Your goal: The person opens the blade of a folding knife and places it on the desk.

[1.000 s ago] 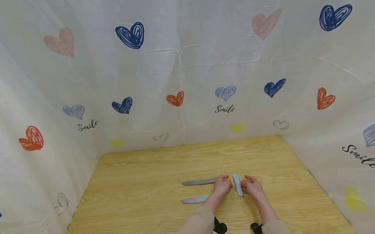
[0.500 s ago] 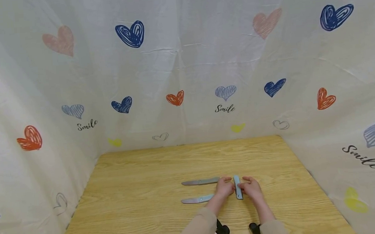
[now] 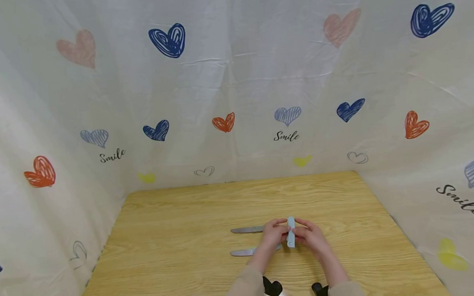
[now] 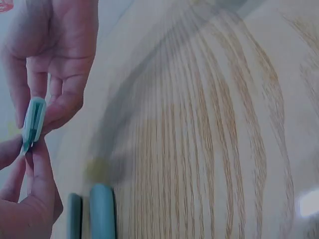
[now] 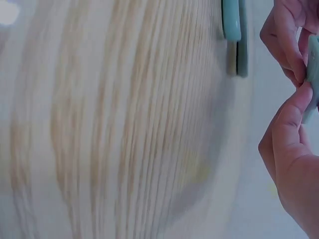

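A folding knife (image 3: 290, 232) with a pale blue handle is held between both hands, raised over the table, its blade folded into the handle. My left hand (image 3: 273, 235) pinches it from the left, my right hand (image 3: 312, 239) from the right. The left wrist view looks at the end of the folding knife (image 4: 34, 122), with the slot along its handle showing. To the left lie two unfolded knives, a far knife (image 3: 242, 230) and a near knife (image 3: 242, 253), blades pointing left. My left hand and forearm partly cover their handles in the head view.
The wooden table (image 3: 179, 271) reaches back to a white curtain (image 3: 200, 95) printed with hearts and "Smile", which also hangs on both sides. A black wrist camera mount (image 3: 273, 287) sits under the left forearm, another black mount (image 3: 320, 291) by the right.
Both hands have closed in on the folding knife, which lay upright in view on the table. They have lifted it and brought it slightly left. The two unfolded knives have stayed put.
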A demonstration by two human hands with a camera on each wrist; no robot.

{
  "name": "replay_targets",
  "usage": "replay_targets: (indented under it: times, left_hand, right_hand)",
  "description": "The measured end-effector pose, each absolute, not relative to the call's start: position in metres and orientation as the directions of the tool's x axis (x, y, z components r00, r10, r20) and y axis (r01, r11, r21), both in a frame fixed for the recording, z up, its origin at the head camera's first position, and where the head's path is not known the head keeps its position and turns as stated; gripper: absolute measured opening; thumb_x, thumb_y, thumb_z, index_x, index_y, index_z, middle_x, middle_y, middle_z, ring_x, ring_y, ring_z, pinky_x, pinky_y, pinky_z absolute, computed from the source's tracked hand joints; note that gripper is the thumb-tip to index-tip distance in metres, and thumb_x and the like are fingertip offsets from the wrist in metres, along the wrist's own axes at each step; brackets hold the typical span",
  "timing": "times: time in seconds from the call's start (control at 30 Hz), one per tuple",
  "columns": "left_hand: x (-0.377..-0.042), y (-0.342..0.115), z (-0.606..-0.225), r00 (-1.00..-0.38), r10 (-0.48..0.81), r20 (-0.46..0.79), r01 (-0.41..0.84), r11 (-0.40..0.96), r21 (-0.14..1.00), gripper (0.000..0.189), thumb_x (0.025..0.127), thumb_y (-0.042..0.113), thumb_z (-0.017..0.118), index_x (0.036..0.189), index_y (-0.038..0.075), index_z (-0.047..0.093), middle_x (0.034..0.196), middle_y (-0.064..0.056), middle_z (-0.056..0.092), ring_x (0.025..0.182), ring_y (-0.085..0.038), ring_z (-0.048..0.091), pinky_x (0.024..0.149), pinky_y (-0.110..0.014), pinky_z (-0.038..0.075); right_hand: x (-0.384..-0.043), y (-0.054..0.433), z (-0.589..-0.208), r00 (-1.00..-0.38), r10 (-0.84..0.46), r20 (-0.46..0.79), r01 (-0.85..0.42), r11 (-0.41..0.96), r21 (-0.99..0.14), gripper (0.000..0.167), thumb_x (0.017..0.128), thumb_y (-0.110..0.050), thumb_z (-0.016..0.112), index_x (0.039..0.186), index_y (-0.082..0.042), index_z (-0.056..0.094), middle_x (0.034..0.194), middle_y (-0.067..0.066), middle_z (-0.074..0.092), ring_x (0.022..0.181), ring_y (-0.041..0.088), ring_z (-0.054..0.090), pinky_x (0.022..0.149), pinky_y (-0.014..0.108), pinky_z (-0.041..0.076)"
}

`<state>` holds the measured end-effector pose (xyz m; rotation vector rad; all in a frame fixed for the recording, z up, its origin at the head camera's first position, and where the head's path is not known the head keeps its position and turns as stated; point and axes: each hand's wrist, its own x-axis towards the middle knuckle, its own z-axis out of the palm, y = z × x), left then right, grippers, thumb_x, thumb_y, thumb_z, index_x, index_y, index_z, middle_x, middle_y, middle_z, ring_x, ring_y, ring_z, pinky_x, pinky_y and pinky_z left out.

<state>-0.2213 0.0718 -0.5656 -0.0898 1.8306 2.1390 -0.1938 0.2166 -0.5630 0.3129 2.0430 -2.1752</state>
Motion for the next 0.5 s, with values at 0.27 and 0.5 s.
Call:
replay_targets:
  times: [0.27,0.5]
  left_hand:
    - [-0.207,0.016,-0.568,-0.925,0.315,-0.213,-0.261,-0.117,0.958,0.043,0.09,0.004,0.066,0.131,-0.007,0.056,0.096,-0.012,0.07,0.083,-0.02,0.069,0.075,-0.034,0.059]
    - [-0.189,-0.018,-0.569,-0.936,0.297,-0.186,-0.24,-0.156,0.958,0.046,0.089,0.001,0.066,0.131,-0.01,0.053,0.084,-0.005,0.069,0.078,-0.016,0.068,0.073,-0.031,0.059]
  right_hand:
    - [-0.182,0.185,-0.564,-0.968,-0.145,-0.205,0.215,-0.059,-0.975,0.058,0.094,-0.007,0.062,0.143,0.008,0.037,0.104,0.007,0.067,0.089,0.015,0.065,0.081,0.033,0.055]
    - [-0.175,0.159,-0.563,-0.945,-0.275,-0.177,0.204,-0.071,-0.976,0.056,0.095,-0.014,0.062,0.142,0.008,0.039,0.104,0.008,0.07,0.088,0.016,0.066,0.079,0.032,0.055]
